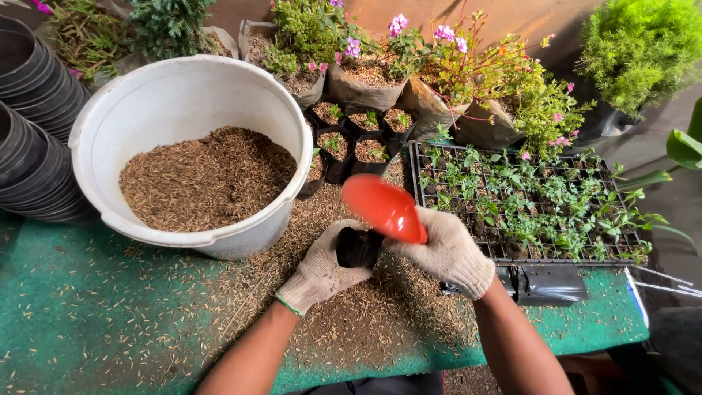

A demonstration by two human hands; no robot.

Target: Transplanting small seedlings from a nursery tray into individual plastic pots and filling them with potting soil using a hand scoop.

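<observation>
My left hand (319, 268), in a knitted work glove, is wrapped around a small black nursery bag (357, 249) that stands on the husk-strewn green mat. My right hand (447, 251), also gloved, grips a red plastic scoop (382, 206) tipped over the bag's open mouth. Just left of the hands stands a big white bucket (110, 117) holding brown husk mix (207, 178). A black seedling tray (528, 201) full of small green plants lies to the right of my right hand.
Several small filled black bags with seedlings (349, 139) stand behind the scoop. Stacked black pots (33, 132) fill the left edge. Flowering plants in bags (409, 66) line the back. A pile of flat black bags (545, 283) lies by my right forearm.
</observation>
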